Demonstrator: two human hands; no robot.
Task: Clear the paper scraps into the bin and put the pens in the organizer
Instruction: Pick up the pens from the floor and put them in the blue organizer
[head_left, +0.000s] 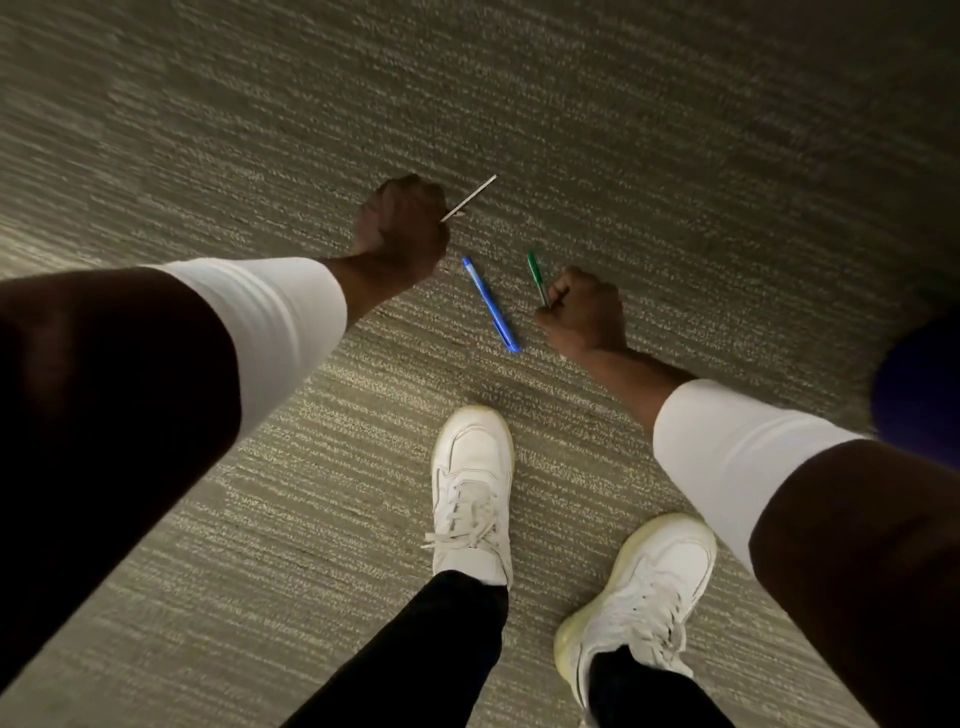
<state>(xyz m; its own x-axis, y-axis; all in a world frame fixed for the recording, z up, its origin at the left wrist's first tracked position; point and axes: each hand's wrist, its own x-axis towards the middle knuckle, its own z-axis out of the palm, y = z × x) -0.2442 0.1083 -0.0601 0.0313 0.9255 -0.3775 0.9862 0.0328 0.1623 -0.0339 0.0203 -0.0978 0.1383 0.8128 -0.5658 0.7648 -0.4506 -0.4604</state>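
Note:
I look straight down at a grey-beige carpet. My left hand (400, 234) is closed around a thin white pen (470, 197), which sticks out up and to the right of the fist. My right hand (584, 312) grips a green pen (536, 275) that points up and left from its fingers. A blue pen (491, 304) lies loose on the carpet between the two hands, slanting from upper left to lower right. No paper scraps, bin or organizer are in view.
My two white sneakers (472, 488) (639, 587) and dark trouser legs stand just below the pens. A dark blue object (919, 384) shows at the right edge. The striped carpet (675, 156) stretches out all around.

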